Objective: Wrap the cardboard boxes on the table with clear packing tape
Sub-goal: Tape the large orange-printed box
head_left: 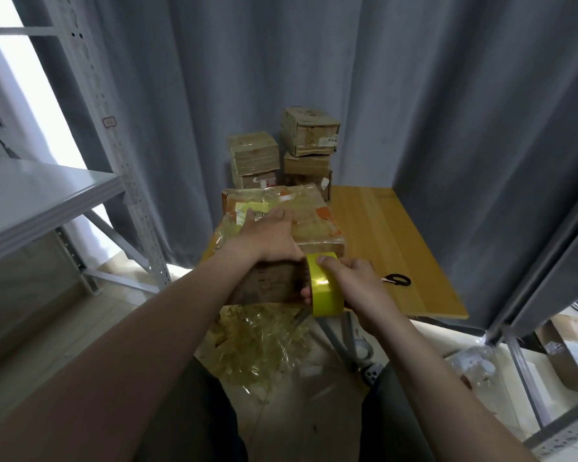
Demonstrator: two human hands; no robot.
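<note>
The big box [317, 221], already glossy with tape, sits at the left edge of the desk [397, 241]. The left hand [266, 236] lies on its top with fingers spread flat, gripping nothing. At the box's 5 o'clock corner the right hand [354, 281] has a closed grip on the yellow tape roll [326, 290], thumb on top and fingers curled under. Scissors [396, 280] lie at the roll's 3 o'clock. More boxes [309, 131] are stacked at 12 o'clock against the curtain [247, 61]. Crumpled tape [264, 345] litters the floor at 6 o'clock.
</note>
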